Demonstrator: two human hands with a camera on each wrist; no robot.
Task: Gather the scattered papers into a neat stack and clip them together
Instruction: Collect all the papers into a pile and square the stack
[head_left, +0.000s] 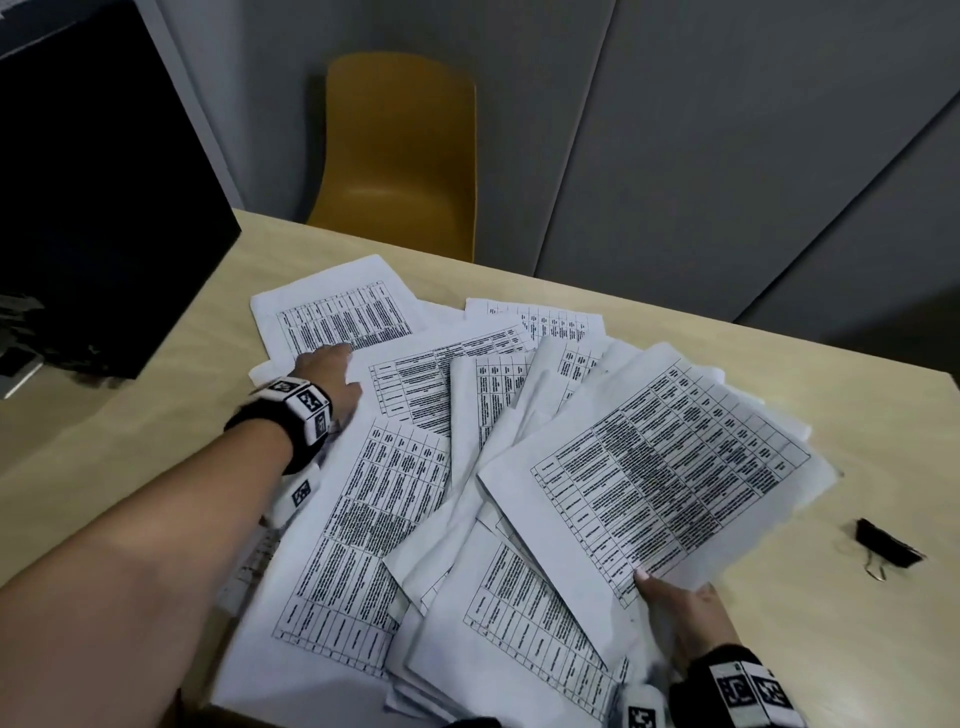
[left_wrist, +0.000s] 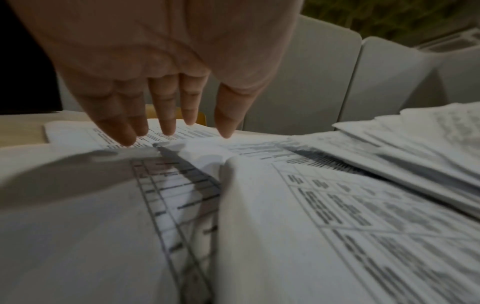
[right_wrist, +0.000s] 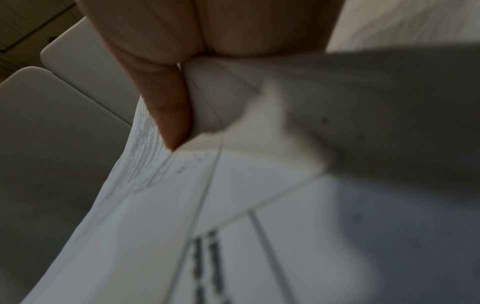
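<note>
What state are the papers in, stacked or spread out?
Spread out: the papers fan across the table at different angles, overlapping, edges unaligned.

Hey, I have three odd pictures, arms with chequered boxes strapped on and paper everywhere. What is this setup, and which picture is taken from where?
No machine here: a person works with bare hands and wears three cameras. The wide picture comes from the head camera, looking down. The patterned wrist bands carry the other two, each looking along a hand. On the pale table lie scattered printed papers, with a black binder clip to the right and a yellow chair behind. The left hand, fingers straight, reaches to the far sheet; its wrist view shows the fingertips at that sheet. The right hand pinches a near corner of the papers; its wrist view shows that grip close up.
</note>
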